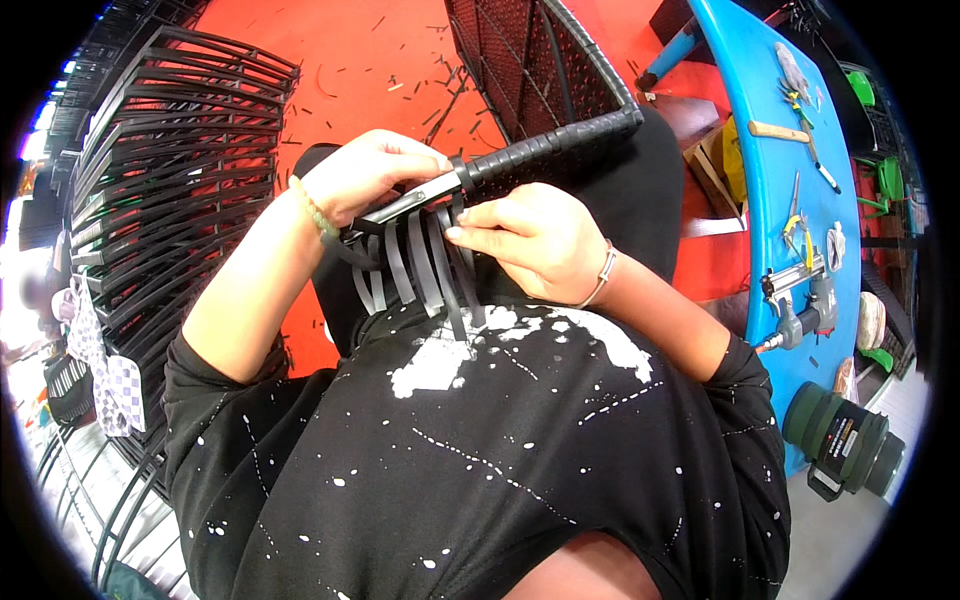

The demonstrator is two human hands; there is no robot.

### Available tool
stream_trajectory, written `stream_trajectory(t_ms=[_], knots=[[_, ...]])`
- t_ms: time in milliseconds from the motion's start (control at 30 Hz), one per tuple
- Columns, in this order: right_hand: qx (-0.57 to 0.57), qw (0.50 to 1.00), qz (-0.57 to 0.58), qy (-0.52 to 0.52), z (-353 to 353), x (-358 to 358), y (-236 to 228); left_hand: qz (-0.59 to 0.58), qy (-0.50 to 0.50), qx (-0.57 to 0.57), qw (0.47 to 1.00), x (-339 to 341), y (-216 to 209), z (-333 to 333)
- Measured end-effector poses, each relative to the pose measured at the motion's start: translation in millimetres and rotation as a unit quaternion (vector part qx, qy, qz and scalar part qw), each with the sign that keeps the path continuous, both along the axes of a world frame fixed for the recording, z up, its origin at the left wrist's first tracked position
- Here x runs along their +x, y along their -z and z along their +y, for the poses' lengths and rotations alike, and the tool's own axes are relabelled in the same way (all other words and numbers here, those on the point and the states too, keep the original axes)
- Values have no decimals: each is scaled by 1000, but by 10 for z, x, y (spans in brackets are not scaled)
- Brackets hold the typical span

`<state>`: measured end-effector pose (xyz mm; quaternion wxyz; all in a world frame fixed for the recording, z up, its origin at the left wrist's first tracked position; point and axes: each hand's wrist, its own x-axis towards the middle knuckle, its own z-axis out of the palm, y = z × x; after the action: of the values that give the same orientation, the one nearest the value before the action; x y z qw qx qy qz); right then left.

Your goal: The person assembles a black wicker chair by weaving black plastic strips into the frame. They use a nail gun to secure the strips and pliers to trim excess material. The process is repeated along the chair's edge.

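Your left hand (365, 175) grips the bare metal frame bar (415, 203); your right hand (535, 240) pinches one black strip (440, 265) — the others hang loose.

A metal frame bar (420, 198), partly wrapped in black woven strips (420, 270), is held across the lap; loose strip ends hang down from it.

A single head-worn fisheye camera looks steeply down from just above the person's chest, close enough that the black speckled shirt (480, 470) fills the near half. It faces forward over the lap toward the red floor (340, 50) at the far side. Straight edges bow at the rim: stacked black frames (170, 170) left, blue worktop (775, 200) right.
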<state>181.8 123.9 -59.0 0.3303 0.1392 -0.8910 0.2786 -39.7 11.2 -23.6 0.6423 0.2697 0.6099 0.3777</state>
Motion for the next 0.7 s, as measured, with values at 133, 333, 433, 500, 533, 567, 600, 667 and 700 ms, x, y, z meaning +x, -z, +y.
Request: stream_trajectory(t_ms=[133,333,433,500,533,567,600,667,700], knots=[[-55,998,-8,18,-27,-11,-64,22,6,91,996,58,6,-31],[-71,991,-29,109,-77,-91,-85,43,19,127,991,81,35,-31],[-42,991,-40,122,-70,-90,-180,73,15,124,989,85,34,-36],[-51,990,-13,128,-72,-105,-190,103,15,134,985,94,61,-40],[-72,989,7,132,-77,-118,-180,121,18,145,982,101,113,-41],[-92,986,27,136,-78,-134,-176,138,20,156,978,114,140,-38],[-115,982,74,130,-60,-168,-181,197,29,176,964,159,102,-41],[-184,972,41,141,-100,-84,-339,301,13,265,916,243,54,-52],[-218,965,26,145,-101,-54,-442,357,6,325,876,276,29,-69]])
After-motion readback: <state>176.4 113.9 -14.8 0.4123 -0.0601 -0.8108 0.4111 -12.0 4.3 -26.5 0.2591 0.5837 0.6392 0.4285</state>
